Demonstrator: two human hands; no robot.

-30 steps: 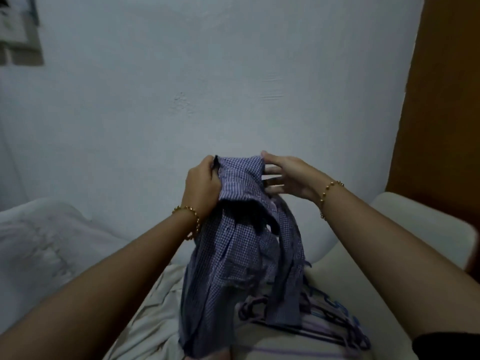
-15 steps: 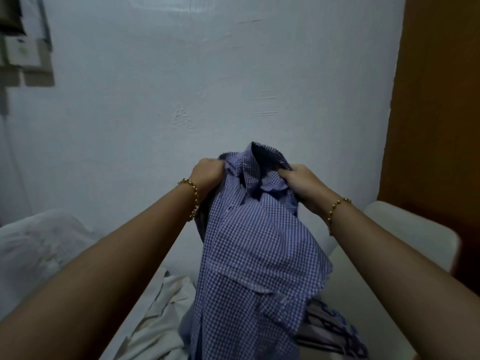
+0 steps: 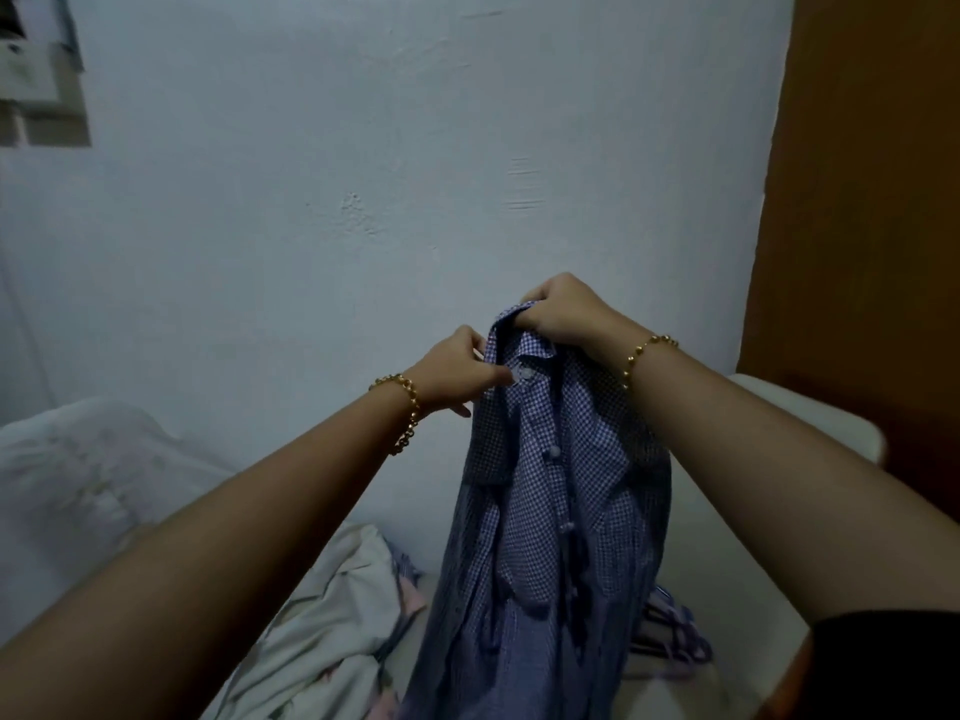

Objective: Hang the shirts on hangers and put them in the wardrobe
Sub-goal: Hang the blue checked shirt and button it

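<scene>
A blue checked shirt (image 3: 550,501) hangs in front of me, held up by its collar, button placket facing me. My right hand (image 3: 563,311) grips the top of the collar from above. My left hand (image 3: 457,374) pinches the collar's left edge by the top button. Purple hangers (image 3: 670,634) lie on the white surface behind the shirt, mostly hidden by it. A brown wardrobe panel (image 3: 872,226) stands at the right.
A pale crumpled garment (image 3: 322,631) lies at the lower left on the bed. A white pillow or bedding (image 3: 78,485) sits at the far left. A white chair or table edge (image 3: 795,423) shows by the wardrobe. The wall is straight ahead.
The shirt has been turned and bunched narrower, its buttoned front now facing me. My right hand rose to the collar top; my left hand shifted to the collar by the top button.
</scene>
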